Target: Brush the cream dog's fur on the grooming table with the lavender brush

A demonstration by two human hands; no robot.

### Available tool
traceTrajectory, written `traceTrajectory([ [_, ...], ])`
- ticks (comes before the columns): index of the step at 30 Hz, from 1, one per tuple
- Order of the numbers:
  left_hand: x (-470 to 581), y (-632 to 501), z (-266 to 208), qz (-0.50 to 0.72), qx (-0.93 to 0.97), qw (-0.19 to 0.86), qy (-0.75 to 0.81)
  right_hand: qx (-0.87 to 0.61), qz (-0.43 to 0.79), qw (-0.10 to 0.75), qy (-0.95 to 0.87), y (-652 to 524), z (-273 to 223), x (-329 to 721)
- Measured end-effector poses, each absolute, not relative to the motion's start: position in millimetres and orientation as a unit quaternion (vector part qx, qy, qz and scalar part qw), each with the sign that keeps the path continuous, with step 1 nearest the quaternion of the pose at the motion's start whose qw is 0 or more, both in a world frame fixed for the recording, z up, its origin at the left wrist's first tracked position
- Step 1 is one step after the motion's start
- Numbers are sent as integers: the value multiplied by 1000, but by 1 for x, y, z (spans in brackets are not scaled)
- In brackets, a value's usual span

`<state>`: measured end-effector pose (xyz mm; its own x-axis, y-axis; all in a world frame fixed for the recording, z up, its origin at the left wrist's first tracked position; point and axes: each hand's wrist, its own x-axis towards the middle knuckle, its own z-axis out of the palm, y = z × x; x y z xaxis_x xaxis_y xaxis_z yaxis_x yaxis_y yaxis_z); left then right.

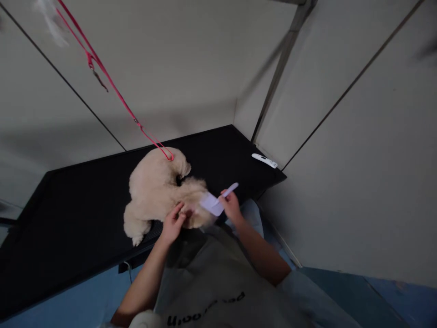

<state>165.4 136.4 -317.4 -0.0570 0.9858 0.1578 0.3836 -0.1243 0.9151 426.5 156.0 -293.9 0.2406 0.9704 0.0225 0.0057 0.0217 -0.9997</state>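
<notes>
A cream, curly-coated dog [150, 182] is on the black grooming table, a thin pink loop resting on its coat. My left hand [173, 224] is at the dog's near side, thumb and bent fingers closed on the fluffy fur beside a pinkish patch of skin. In my right hand [231, 207] is a lavender slicker brush [212, 203], gripped by its handle. The brush head lies against the long fur at the dog's right end, its pins hidden from me. Blur softens the fur around the brush.
White clippers [264, 160] rest near the right corner of the black grooming table [68, 218]. A pink leash [116, 89] with a dangling clip slants down from the upper left. Pale wall panels [191, 68] stand behind and to the right. My grey apron [211, 273] touches the front edge.
</notes>
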Motion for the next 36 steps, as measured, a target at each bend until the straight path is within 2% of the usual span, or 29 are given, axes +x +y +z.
traceTrajectory([
  [4, 158, 154, -290, 257, 809, 191, 492, -638, 317, 603, -358, 132, -307, 468],
  [6, 162, 171, -274, 187, 851, 167, 461, -625, 381, 578, -362, 104, -313, 483],
  [8, 169, 192, -259, 135, 865, 207, 437, -568, 516, 519, -377, 69, -315, 483],
  [11, 180, 222, -245, 108, 825, 346, 434, -459, 688, 385, -410, 26, -313, 456],
  [13, 186, 236, -239, 100, 801, 413, 423, -410, 740, 291, -446, 20, -306, 427],
  [15, 189, 244, -236, 95, 787, 456, 405, -391, 718, 254, -516, 30, -298, 398],
  [19, 194, 249, -232, 106, 752, 530, 378, -434, 522, 322, -660, 58, -290, 355],
  [21, 195, 250, -232, 127, 746, 536, 374, -464, 484, 320, -670, 57, -295, 343],
  [24, 197, 251, -233, 135, 745, 538, 370, -478, 535, 301, -628, 41, -304, 334],
  [26, 199, 252, -234, 136, 740, 548, 367, -457, 556, 327, -612, 37, -304, 334],
  [30, 201, 252, -233, 150, 729, 568, 353, -442, 512, 385, -628, 44, -297, 341],
  [36, 202, 254, -231, 144, 725, 562, 372, -407, 583, 307, -632, 40, -295, 344],
])
